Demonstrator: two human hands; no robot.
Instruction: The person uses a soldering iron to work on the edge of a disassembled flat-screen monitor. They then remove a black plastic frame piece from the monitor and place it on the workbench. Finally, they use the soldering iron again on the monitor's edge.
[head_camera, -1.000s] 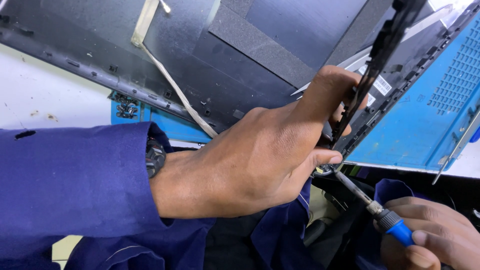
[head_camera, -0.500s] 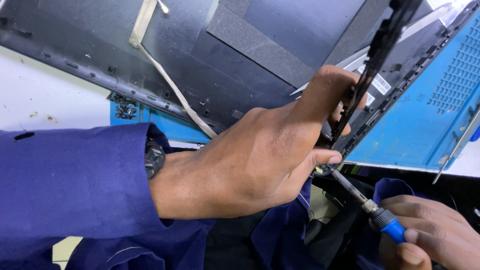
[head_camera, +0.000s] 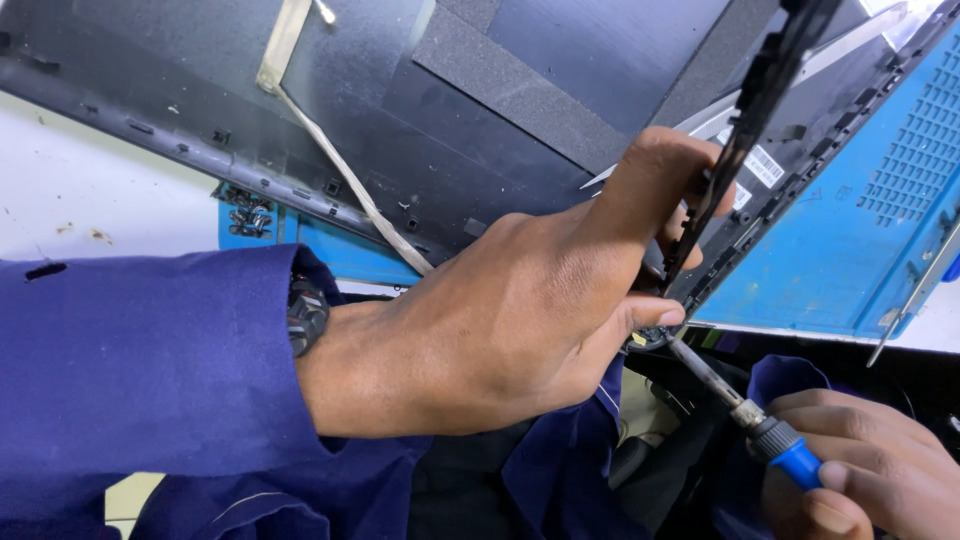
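Far left of the grip, a small heap of loose screws (head_camera: 247, 217) lies on a blue mat (head_camera: 340, 250) on the white surface (head_camera: 90, 190), with the dark laptop lid (head_camera: 400, 110) and its pale ribbon cable (head_camera: 340, 175) spread above. Keeping removed screws in that heap, well clear of the sleeve (head_camera: 130, 370), would save hunting for them later.

The left hand (head_camera: 500, 330) is closed in a pinch: thumb up along the thin black bezel edge (head_camera: 745, 130), forefinger curled beneath at the hinge corner (head_camera: 655, 335). That grip steadies the panel; it seems wise to press lightly, since the thin frame looks apt to flex or crack.

Just right of and below that grip, the screwdriver (head_camera: 735, 400) slants up, its tip at the hinge corner beside the forefinger. The right hand (head_camera: 870, 470) is wrapped around the blue handle. The shaft should stay in line with the screw, pushed firmly so the tip does not slip toward the finger. Whether the tip is seated cannot be seen. Further right lies a blue base cover (head_camera: 860, 230).
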